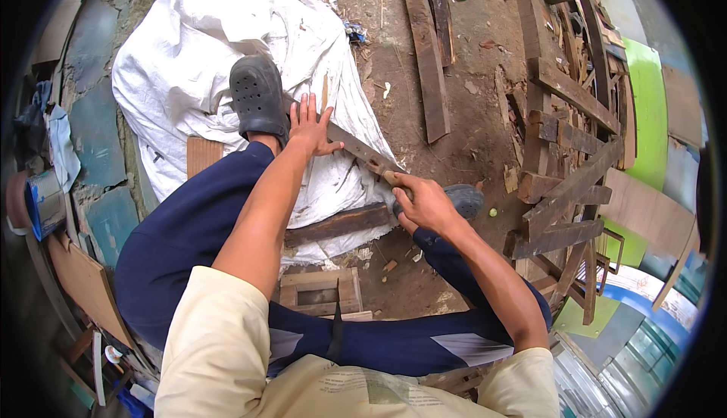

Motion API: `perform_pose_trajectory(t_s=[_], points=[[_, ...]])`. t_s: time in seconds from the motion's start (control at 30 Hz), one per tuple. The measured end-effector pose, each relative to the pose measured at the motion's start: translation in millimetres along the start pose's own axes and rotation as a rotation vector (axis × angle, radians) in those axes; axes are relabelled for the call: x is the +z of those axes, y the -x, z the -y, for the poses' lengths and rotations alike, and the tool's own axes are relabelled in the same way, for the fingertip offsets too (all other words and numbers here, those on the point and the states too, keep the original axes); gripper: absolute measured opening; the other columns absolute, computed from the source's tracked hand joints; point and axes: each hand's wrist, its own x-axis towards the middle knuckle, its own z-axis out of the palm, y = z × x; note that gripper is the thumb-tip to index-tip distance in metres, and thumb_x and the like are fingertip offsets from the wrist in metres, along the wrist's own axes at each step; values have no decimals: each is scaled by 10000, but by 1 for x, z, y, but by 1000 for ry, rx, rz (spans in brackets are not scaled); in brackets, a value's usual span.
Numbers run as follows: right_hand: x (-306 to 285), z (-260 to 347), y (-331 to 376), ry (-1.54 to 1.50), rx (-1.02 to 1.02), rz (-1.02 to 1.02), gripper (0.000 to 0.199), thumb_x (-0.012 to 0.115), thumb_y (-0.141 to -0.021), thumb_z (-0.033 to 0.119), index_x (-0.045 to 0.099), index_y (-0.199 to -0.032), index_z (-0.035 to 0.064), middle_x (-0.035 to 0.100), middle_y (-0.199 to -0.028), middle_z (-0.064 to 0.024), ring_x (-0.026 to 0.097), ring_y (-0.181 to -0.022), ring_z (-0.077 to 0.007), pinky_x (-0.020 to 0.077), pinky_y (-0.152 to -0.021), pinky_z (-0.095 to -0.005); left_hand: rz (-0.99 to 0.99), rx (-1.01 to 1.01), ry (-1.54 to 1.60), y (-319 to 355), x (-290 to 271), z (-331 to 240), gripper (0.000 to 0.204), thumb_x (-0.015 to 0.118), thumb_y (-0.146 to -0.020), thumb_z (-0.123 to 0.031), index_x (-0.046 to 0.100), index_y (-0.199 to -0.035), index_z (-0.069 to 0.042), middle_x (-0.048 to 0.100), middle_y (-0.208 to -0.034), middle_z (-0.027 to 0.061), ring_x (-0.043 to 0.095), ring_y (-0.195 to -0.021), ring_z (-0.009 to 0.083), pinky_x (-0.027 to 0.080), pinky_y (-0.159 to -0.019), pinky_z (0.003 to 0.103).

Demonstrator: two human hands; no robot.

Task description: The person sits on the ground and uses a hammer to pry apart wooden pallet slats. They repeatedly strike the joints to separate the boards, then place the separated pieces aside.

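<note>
In my right hand is the wooden handle of a long, dark flat-bladed tool, perhaps a handsaw; its teeth cannot be made out. The blade slants up and left over a white cloth towards my other hand. My left hand lies flat with fingers spread beside the blade's far end, next to my left shoe. What its palm presses on is hidden. A thin light wood strip shows just beyond those fingers. My right shoe stands behind my right hand.
A dark wood block lies across the cloth's near edge, with a small wooden frame closer to me. Long planks rest on the dirt floor ahead. Stacked old timber rises at the right. Panels line the left side.
</note>
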Motion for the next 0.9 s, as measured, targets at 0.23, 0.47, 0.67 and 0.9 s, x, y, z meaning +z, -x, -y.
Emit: perform_pose_trajectory(t_s=[0.23,0.47,0.67,0.9], points=[[45,-44,-1,-318,-95,-309,285,735,-841,190,643,-1050,19,698,-1001,-176,686,-966,-327,529,-848,-394,-727,-88,1015,8,1,-23,649,661,-884,-444,533,-1376,-40,489,-1417,243,367,-1386,372,219,-1169,453],[85,-55,-16,-452,-91,-479,246,729,-840,128,655,-1051,25,708,-1028,-145,692,-964,-295,532,-832,-363,-918,265,1857,65,-62,-52,542,401,-1060,-382,447,-1396,41,539,-1378,204,457,-1320,261,289,-1141,366],[106,-86,-7,-484,-185,-564,281,718,-852,119,681,-1111,16,698,-1134,-209,685,-1071,-326,536,-907,-375,-561,514,1103,96,-10,-193,750,88,-995,-645,-10,-1594,-204,-65,-1660,98,-188,-1497,338,-156,-1176,555],[95,-78,-4,-423,-189,-505,280,682,-901,126,674,-1157,13,723,-1132,-144,709,-999,-247,550,-870,-341,-1232,571,1299,65,-10,-140,717,105,-1043,-550,73,-1589,-86,89,-1656,129,96,-1517,260,105,-1220,414]])
